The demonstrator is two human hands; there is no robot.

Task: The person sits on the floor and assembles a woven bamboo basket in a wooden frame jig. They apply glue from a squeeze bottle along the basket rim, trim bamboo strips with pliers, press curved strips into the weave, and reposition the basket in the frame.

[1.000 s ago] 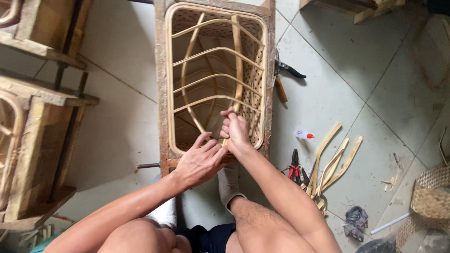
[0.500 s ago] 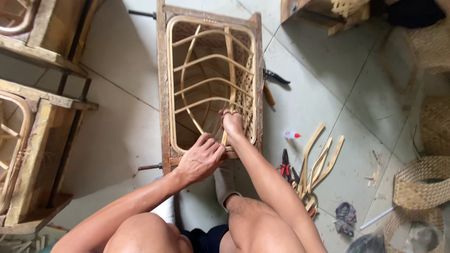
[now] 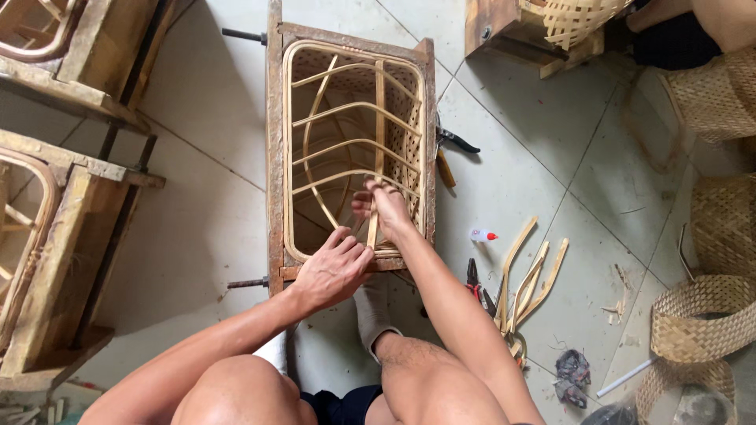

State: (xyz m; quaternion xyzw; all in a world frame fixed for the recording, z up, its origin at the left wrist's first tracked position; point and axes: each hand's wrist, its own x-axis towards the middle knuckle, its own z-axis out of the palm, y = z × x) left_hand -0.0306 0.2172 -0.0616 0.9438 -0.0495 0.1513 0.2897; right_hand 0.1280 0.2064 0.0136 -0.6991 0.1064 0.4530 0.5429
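A: Biggest thing first — the tiled floor [image 3: 205, 157] fills the view, and on it, at about twelve o'clock from the person's knees, stands a wooden frame [image 3: 273, 157] with a rattan basket form [image 3: 354, 106] set inside it, curved ribs running across its opening.

B: And around it?

A: At nine o'clock, two more wooden frames [image 3: 71, 205], one above the other. At three o'clock, woven baskets [image 3: 693, 315] stacked along the edge. At one o'clock, a wooden block [image 3: 504, 31] with a further woven piece on top.

B: The hands?

A: The left hand [image 3: 331, 271] lies on the frame's near rail at six o'clock of the basket form, fingers curled down and pressed together over the rim. The right hand [image 3: 386, 208] sits just beyond it, inside the opening, pinching an upright rattan strip [image 3: 379, 118] near its lower end — that strip runs straight up toward twelve o'clock across the ribs.

B: Smaller things?

A: A bundle of bent rattan strips [image 3: 528, 275] on the floor at four o'clock of the frame. Just beside them, red-handled pliers [image 3: 476, 287]. Black-handled cutters [image 3: 455, 142] lie against the frame's right side at three o'clock. Smallest, a little glue bottle [image 3: 482, 234] with a red cap, between cutters and pliers.
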